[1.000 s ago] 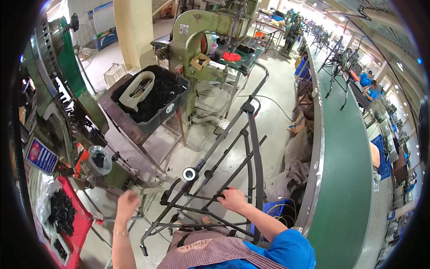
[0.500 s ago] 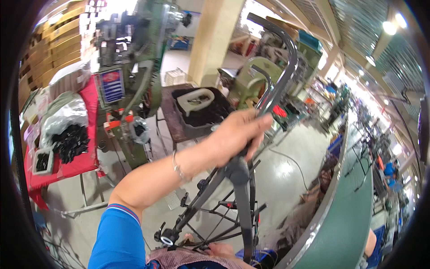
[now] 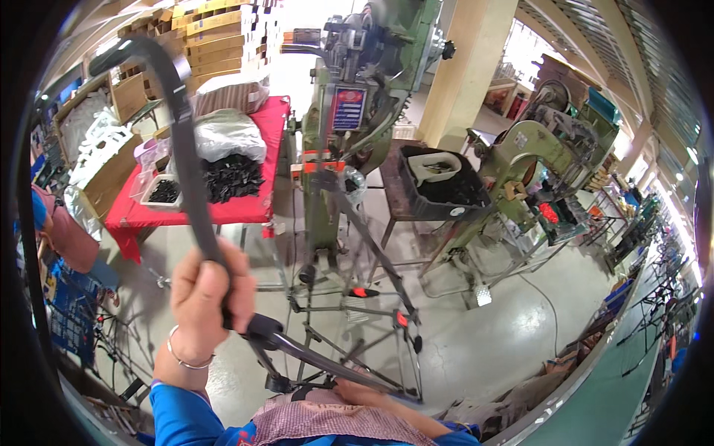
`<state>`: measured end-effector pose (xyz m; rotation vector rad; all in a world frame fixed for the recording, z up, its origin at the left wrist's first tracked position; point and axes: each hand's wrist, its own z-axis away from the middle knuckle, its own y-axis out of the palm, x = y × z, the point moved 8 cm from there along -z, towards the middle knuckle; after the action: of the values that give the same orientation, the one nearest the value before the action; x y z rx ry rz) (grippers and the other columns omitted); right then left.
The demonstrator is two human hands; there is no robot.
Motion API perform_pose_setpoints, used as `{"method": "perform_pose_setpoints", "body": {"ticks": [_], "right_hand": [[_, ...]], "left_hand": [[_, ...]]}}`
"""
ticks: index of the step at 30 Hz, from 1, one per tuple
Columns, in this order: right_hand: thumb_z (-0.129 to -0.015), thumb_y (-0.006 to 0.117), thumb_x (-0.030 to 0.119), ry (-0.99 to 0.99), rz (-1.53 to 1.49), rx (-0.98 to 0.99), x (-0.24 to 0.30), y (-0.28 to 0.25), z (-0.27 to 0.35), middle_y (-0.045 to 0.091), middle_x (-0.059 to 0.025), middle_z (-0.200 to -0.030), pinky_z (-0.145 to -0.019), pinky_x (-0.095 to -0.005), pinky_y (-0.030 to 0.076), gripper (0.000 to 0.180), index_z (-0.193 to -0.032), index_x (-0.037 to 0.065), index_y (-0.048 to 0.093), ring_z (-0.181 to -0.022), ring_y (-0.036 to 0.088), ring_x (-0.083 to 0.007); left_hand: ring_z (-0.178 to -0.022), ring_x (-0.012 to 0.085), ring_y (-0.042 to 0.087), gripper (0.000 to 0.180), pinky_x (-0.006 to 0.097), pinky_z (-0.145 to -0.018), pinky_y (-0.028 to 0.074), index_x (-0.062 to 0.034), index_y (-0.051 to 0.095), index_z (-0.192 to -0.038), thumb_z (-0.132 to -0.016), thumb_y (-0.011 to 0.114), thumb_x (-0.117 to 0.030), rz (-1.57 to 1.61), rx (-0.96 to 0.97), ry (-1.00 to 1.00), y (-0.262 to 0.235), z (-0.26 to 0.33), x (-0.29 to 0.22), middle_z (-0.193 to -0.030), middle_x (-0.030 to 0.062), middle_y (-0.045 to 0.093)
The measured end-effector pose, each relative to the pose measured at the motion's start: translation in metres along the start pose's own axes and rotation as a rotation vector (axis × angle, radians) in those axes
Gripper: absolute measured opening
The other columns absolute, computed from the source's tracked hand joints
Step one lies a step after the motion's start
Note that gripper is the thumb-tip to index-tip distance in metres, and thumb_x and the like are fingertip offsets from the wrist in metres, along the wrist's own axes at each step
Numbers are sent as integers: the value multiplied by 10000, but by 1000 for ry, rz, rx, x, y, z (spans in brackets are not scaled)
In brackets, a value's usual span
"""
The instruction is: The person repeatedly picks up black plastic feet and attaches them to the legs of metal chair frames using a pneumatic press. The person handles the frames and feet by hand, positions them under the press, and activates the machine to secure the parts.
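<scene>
A black folding frame of metal tubes (image 3: 372, 249), like a stroller's frame with cane-shaped handles, stands tilted in front of me. My left hand (image 3: 212, 290) is wrapped around one handle tube (image 3: 195, 189), just above a thick black joint (image 3: 265, 329). The tube rises from my fist and bends over at the top left. Thin crossing bars with red catches (image 3: 401, 320) and dark end caps make up the lower part. My right hand (image 3: 349, 388) is low, close to my body, beside the frame's lower tubes. Its fingers are largely hidden.
A red-covered table (image 3: 238, 212) with black parts is at the left. Behind the frame stands a green machine (image 3: 321, 215). A black bin (image 3: 446, 201) rests on a small table; another green machine (image 3: 520, 149) stands beyond it. A green conveyor belt (image 3: 587, 405) runs along the right.
My view has turned left. The frame has swung toward the left with my left hand still gripping its handle tube. My right hand stays low near my body.
</scene>
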<state>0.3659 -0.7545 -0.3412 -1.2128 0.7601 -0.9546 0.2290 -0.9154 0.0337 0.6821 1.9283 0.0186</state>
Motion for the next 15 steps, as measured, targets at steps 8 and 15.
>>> {"method": "perform_pose_setpoints", "body": {"ticks": [8, 15], "right_hand": [[-887, 487, 309, -225, -913, 438, 72, -50, -31, 628, -132, -1090, -883, -424, 469, 368, -1181, 113, 590, -1036, 594, -324], [-833, 563, 263, -47, -596, 240, -15, -37, -29, 635, -194, -993, -832, -472, 467, 267, -967, 34, 589, -971, 596, -389]], "left_hand": [[-364, 86, 358, 288, 217, -313, 292, -31, 493, -915, -991, 493, -308, -328, -404, 53, -158, 89, -15, -541, 14, 417], [-404, 52, 367, 220, 204, -354, 299, -67, 484, -852, -991, 492, -237, -715, -706, -93, -342, 187, 70, -565, -28, 414]]}}
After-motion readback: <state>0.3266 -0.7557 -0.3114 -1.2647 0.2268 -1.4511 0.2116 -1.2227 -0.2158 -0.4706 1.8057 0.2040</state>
